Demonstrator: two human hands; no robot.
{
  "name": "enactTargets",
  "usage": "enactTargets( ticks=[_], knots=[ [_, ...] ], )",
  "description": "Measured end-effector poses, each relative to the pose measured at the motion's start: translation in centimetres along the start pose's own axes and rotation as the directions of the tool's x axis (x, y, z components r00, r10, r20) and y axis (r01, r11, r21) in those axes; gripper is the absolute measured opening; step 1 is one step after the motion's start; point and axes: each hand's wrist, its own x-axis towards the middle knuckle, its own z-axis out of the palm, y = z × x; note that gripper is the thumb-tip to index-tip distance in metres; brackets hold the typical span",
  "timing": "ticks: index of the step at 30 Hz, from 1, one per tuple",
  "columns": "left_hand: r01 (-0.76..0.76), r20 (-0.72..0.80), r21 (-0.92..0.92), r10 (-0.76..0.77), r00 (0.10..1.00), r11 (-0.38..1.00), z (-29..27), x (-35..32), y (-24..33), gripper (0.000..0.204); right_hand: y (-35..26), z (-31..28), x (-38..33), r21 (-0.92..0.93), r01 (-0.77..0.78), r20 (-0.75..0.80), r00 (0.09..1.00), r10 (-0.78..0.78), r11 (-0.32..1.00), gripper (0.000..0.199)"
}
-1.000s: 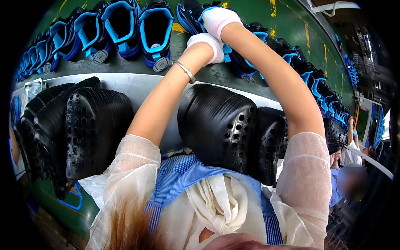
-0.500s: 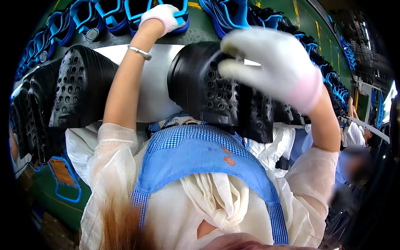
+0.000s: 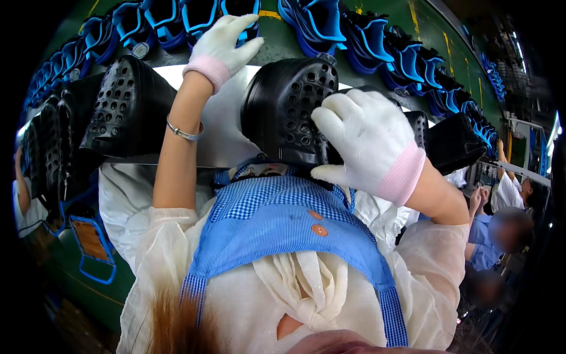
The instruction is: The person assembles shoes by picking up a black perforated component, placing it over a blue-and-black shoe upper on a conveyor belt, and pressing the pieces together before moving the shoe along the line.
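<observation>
My left hand [image 3: 227, 47], in a white knit glove with a pink cuff, is at the far side with thumb and fingers apart. Just beyond its fingertips is a blue-lined shoe [image 3: 240, 8]; whether they touch cannot be made out. My right hand [image 3: 365, 138], gloved alike, spreads its fingers at the right side of a stack of black moulded pieces [image 3: 292, 112] with round holes in the front one. Its palm side is hidden, but nothing shows in its grasp. Farther right, another black stack [image 3: 457, 141] leans over.
More shoes [image 3: 315, 26] line the green surface beyond the metal tabletop [image 3: 221, 127]. Black perforated stacks [image 3: 127, 112] stand at left. A blue-framed stool [image 3: 91, 248] is lower left. Other people [image 3: 483, 227] sit at the right, and an arm [image 3: 22, 183] shows at far left.
My left hand has come off the shoe's rim and drawn back, fingers spreading. My right hand has moved down toward me. The black pieces right of the middle stack now sit farther right, leaning.
</observation>
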Motion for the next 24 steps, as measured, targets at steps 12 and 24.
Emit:
enactTargets(
  ticks=[12,24],
  knots=[
    [0.266,0.288,-0.937,0.069,0.955,0.227,-5.3,0.3,8.7,0.087,0.9,-6.4,-1.7,0.123,0.077,-0.203,0.978,-0.051,0.989,0.061],
    [0.143,0.179,-0.968,-0.168,0.969,-0.205,-3.2,2.6,8.2,0.029,2.9,-3.4,2.3,0.305,-0.223,-0.408,0.848,0.339,0.926,0.057]
  ],
)
